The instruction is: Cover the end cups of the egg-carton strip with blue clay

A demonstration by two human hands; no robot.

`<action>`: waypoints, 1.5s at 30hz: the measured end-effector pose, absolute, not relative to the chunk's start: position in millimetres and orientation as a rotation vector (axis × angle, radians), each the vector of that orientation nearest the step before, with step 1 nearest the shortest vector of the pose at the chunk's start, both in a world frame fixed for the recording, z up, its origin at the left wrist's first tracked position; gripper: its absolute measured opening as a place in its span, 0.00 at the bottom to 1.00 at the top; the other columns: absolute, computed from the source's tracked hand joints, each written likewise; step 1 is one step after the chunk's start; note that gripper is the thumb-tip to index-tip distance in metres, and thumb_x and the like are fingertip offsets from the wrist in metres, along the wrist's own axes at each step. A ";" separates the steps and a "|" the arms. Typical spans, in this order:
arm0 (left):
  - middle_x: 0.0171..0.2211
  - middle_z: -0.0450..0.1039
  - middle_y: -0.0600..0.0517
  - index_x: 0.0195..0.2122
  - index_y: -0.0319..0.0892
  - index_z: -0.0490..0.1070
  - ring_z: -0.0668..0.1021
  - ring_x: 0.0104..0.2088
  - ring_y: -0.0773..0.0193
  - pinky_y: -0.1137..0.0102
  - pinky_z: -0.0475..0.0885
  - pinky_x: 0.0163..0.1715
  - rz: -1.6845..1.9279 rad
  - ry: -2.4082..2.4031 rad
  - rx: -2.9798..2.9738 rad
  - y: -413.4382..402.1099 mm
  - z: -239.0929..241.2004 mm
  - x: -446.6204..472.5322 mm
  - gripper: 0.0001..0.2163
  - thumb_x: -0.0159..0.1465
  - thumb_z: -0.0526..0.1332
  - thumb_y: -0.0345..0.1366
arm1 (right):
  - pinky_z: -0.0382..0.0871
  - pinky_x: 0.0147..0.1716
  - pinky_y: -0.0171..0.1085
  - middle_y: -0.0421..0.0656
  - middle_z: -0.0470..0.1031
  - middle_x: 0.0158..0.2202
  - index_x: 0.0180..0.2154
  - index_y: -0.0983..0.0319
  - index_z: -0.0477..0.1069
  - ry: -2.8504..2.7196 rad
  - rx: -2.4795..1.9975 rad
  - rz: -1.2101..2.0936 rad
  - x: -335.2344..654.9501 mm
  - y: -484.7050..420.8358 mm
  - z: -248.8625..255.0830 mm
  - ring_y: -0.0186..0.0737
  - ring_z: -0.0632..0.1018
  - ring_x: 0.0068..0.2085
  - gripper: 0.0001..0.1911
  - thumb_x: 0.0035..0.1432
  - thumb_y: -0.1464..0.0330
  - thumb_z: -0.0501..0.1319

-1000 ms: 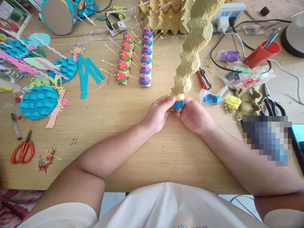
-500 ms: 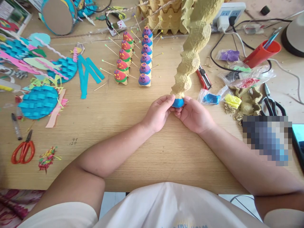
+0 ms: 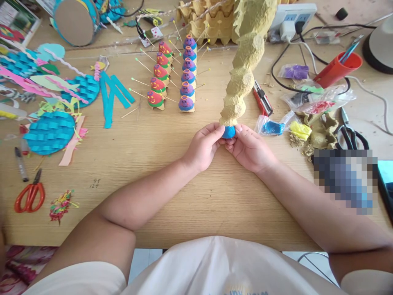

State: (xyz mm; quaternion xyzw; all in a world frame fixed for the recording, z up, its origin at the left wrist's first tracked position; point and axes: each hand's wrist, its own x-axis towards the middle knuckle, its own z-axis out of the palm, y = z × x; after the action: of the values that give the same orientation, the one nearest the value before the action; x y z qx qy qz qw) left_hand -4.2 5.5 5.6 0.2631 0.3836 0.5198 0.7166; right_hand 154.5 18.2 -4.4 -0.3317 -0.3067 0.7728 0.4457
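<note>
A long, bumpy strip of egg carton point(image 3: 239, 84) stretches away from me, its near cup covered with blue clay point(image 3: 228, 132). My left hand point(image 3: 202, 147) grips the left side of that blue end, thumb on top. From the other side my right hand point(image 3: 253, 149) pinches the same end with its thumb near the clay's edge. Both hands' fingertips meet beneath it and are partly hidden. Beyond my left hand stand a purple-and-blue caterpillar point(image 3: 186, 103) and a red-and-green caterpillar point(image 3: 156, 99), both made of carton cups with pin-like antennae.
Right of the strip lie a red utility knife point(image 3: 262, 100), bagged blue clay point(image 3: 273, 128), yellow clay point(image 3: 301, 131), black scissors point(image 3: 353, 137) and a red cup point(image 3: 340, 69). Orange scissors point(image 3: 30, 196) and woven blue paper fish point(image 3: 50, 132) lie left. A power strip point(image 3: 296, 18) stands behind.
The carton strip has swung slightly left and tilted, its far end shifting most. My right thumb has moved a little left along the blue clay. Both hands keep hold.
</note>
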 end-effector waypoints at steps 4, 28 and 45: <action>0.29 0.79 0.54 0.33 0.44 0.76 0.85 0.35 0.64 0.68 0.78 0.39 1.146 0.857 0.601 5.7 5.0 -5.0 0.17 0.72 0.76 0.47 | 0.78 0.36 0.33 0.37 0.74 0.30 0.34 0.57 0.78 -0.780 -0.836 1.891 154.0 17.3 -5.4 0.33 0.74 0.32 0.21 0.61 0.53 0.83; 0.31 0.82 0.52 0.33 0.44 0.80 0.88 0.41 0.60 0.66 0.83 0.45 1.165 0.861 0.620 7.7 3.0 -4.1 0.17 0.72 0.75 0.49 | 0.77 0.35 0.31 0.35 0.75 0.31 0.35 0.58 0.78 -0.712 -0.818 1.926 154.0 19.4 -1.9 0.30 0.74 0.31 0.16 0.65 0.57 0.80; 0.28 0.79 0.54 0.30 0.42 0.79 0.82 0.31 0.66 0.68 0.79 0.36 1.199 0.800 0.615 6.8 1.5 -3.7 0.17 0.73 0.75 0.45 | 0.77 0.35 0.31 0.36 0.76 0.30 0.35 0.59 0.79 -0.760 -0.748 1.949 155.7 20.2 -6.6 0.31 0.74 0.32 0.22 0.57 0.54 0.86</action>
State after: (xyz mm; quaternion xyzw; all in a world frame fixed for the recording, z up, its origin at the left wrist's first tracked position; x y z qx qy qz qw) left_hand -3.7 6.8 1.5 0.2771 0.3604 0.5400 0.7084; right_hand 155.7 20.2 -6.6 -0.3019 -0.3064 0.7860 0.4440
